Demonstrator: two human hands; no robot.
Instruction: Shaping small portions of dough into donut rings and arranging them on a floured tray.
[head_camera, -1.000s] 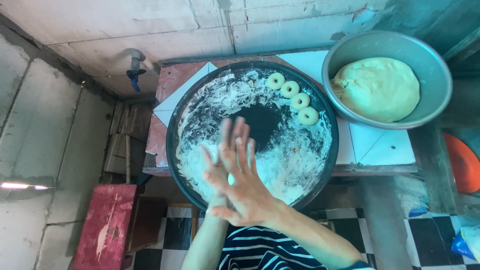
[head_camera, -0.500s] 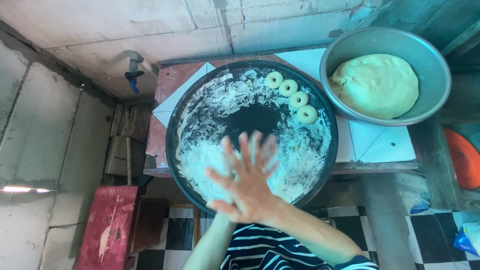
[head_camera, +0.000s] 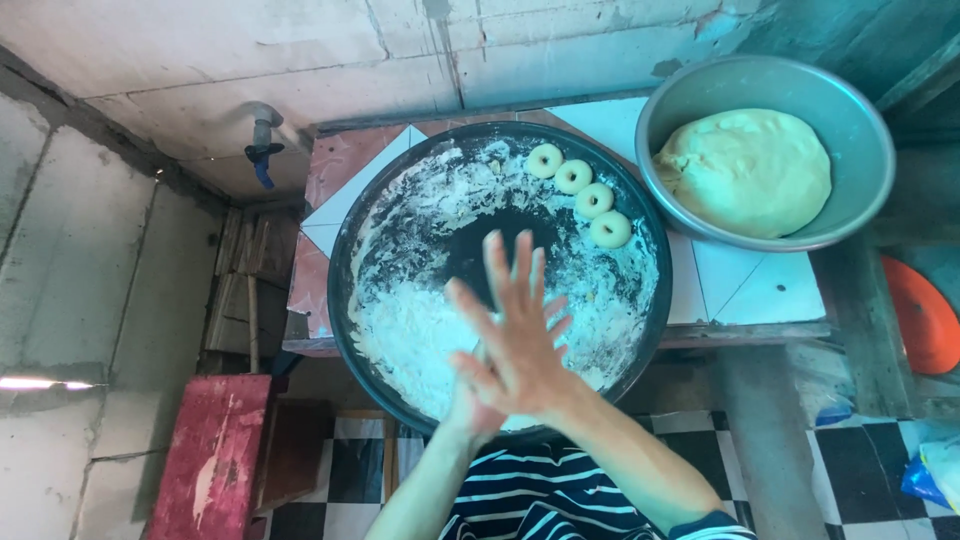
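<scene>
Palms pressed together, the right hand (head_camera: 515, 345) lies with fingers spread over the left hand (head_camera: 470, 400) above a floured black tray (head_camera: 345, 270). Four dough rings (head_camera: 580, 192) line its far rim; a dough mound (head_camera: 748, 170) fills the metal bowl (head_camera: 860, 120) beside it.

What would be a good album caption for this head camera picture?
Two hands, right hand over left hand, pressed together above a round black floured tray holding four pale dough rings, beside a grey metal bowl of dough.
</scene>
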